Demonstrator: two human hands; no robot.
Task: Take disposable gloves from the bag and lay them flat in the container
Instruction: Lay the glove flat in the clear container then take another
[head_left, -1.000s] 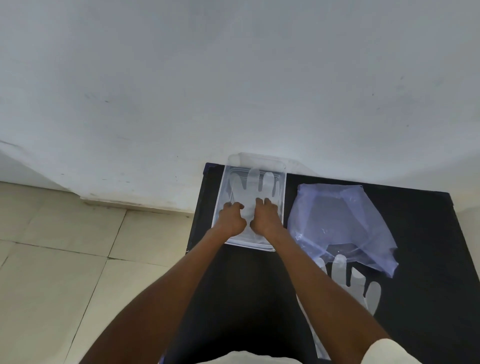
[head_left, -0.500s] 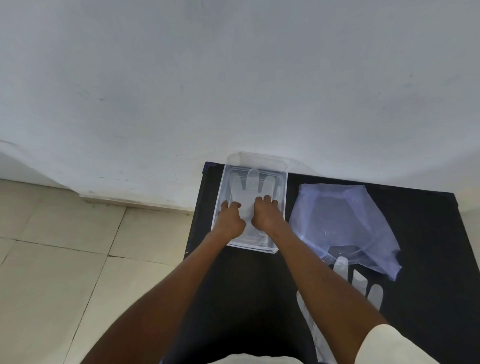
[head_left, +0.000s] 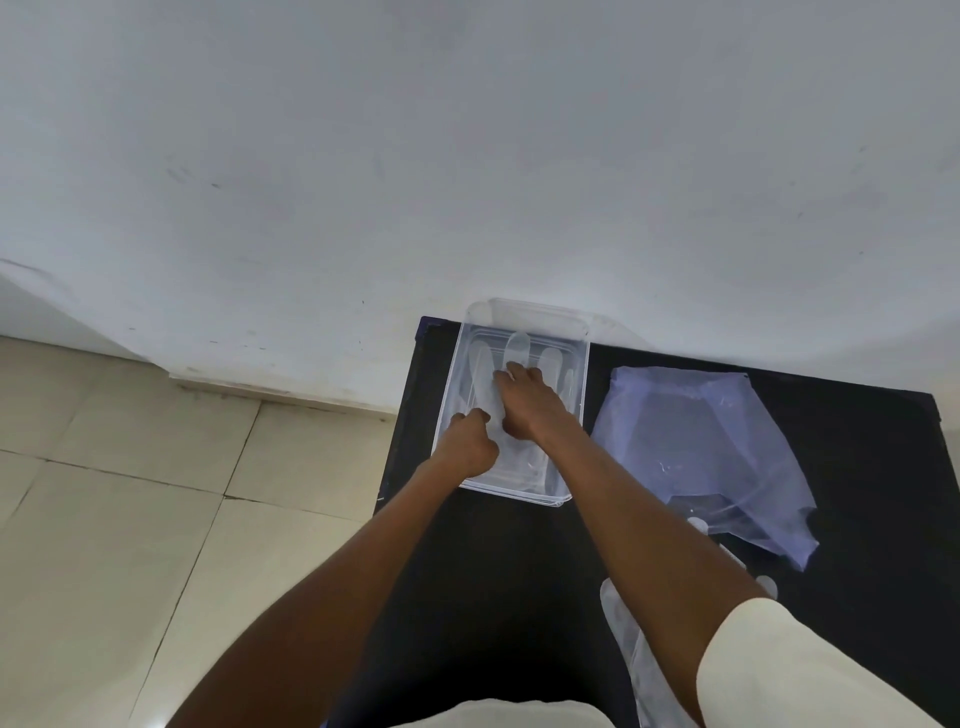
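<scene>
Glove (head_left: 514, 364) pressed flat in container (head_left: 582, 374) by right hand (head_left: 524, 410), fingers spread; left hand (head_left: 470, 441) curled, grip unclear. Bag (head_left: 701, 447) at 3 o'clock on desk (head_left: 857, 441).

Both hands fill the container (head_left: 522, 317), left hand (head_left: 470, 441) near its front, right hand (head_left: 524, 400) at its middle; the wall (head_left: 467, 156) closes in right behind it; bare black table (head_left: 498, 561) lies open in front; a bag (head_left: 701, 457) lies right of it.
</scene>
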